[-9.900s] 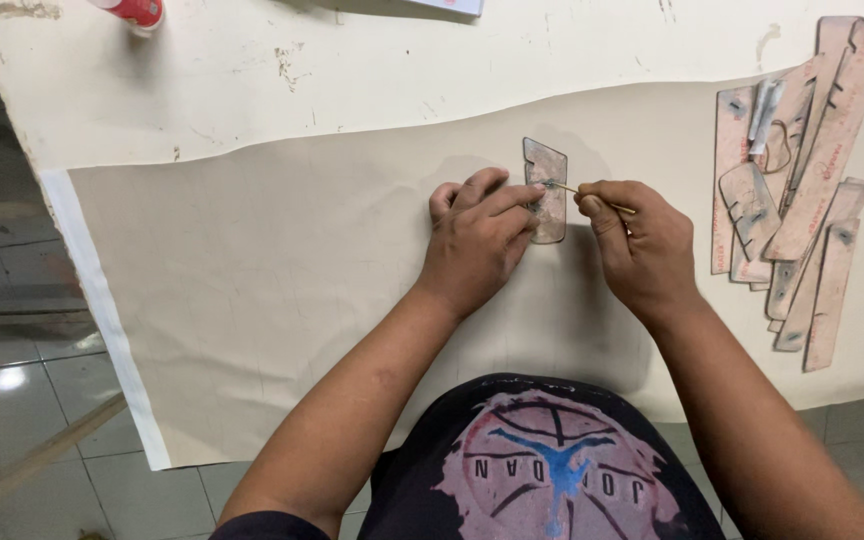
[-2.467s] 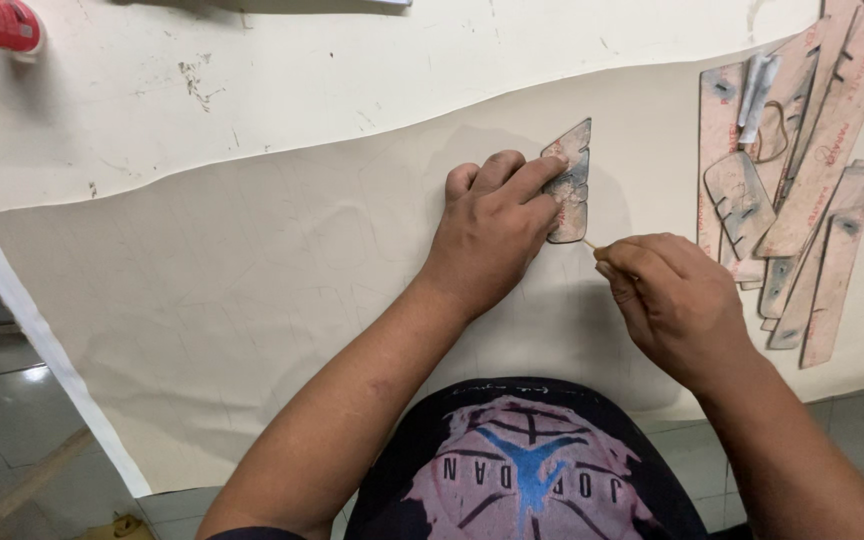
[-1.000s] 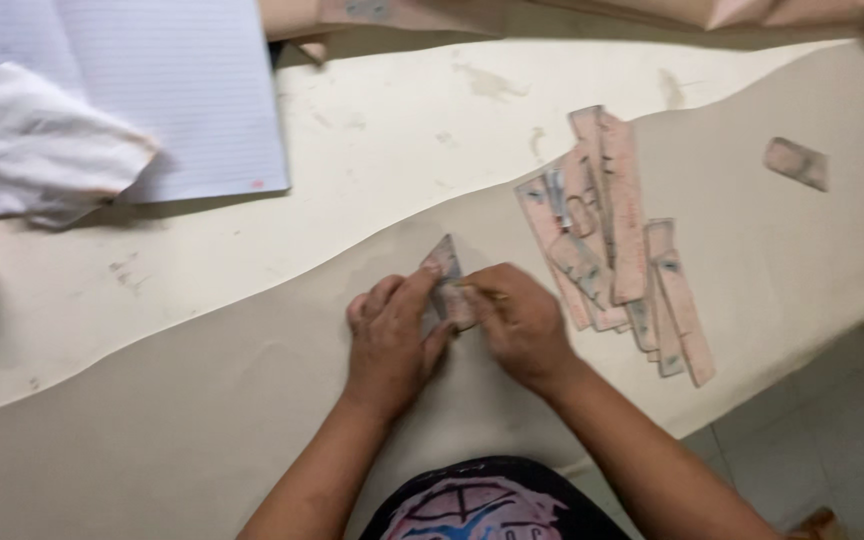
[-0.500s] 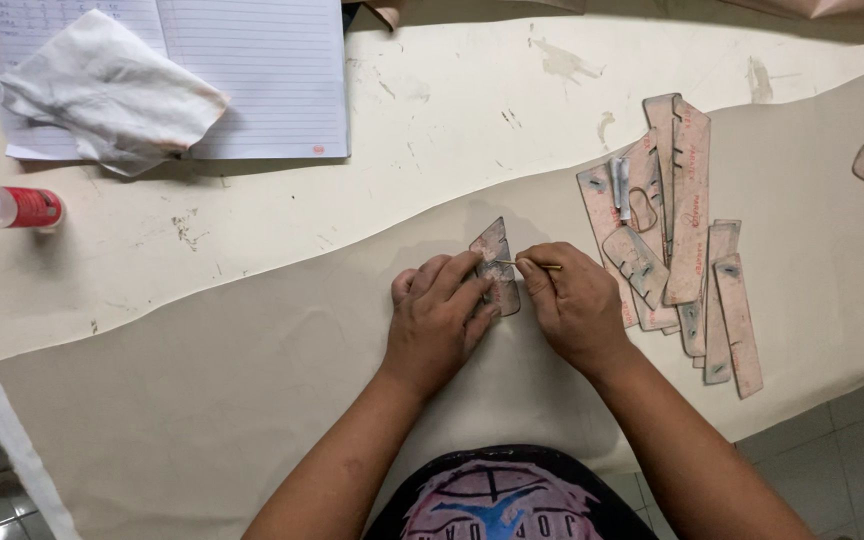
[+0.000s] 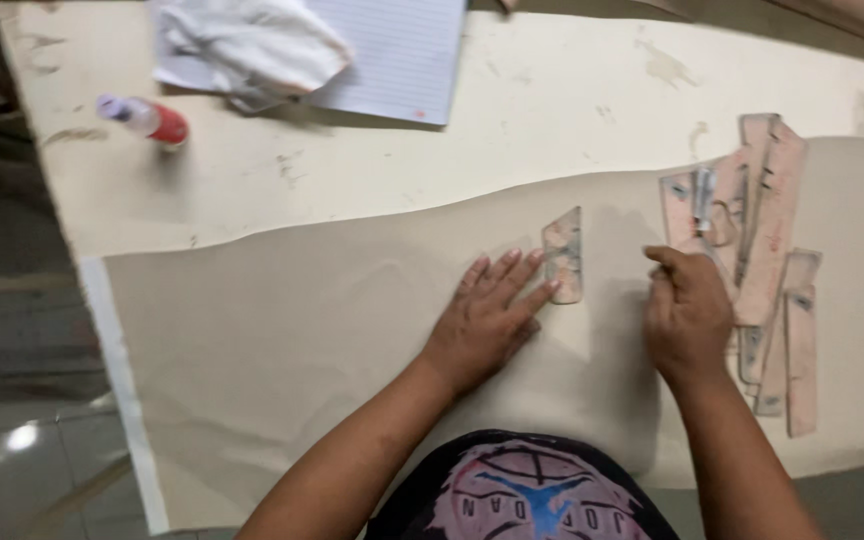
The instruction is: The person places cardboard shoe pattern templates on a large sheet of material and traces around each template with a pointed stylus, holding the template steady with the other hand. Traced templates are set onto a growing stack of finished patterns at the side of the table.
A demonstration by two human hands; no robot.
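**Left hand flat by template, right hand curled**

Left hand (image 5: 487, 320) lies flat on the beige sheet (image 5: 302, 330), fingers (image 5: 517, 290) spread, fingertips touching the lower edge of the small pinkish template piece (image 5: 563, 255). Right hand (image 5: 687, 315) loosely curled just beside the stack of pink strips (image 5: 767, 240); can't tell if it holds anything. Far side of the counter (image 5: 552, 110): red-capped glue bottle (image 5: 147, 117), lined notebook (image 5: 402, 55), crumpled white cloth (image 5: 252, 45).

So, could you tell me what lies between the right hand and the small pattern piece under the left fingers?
Only bare beige sheet, in the head view, between right hand and pattern piece.
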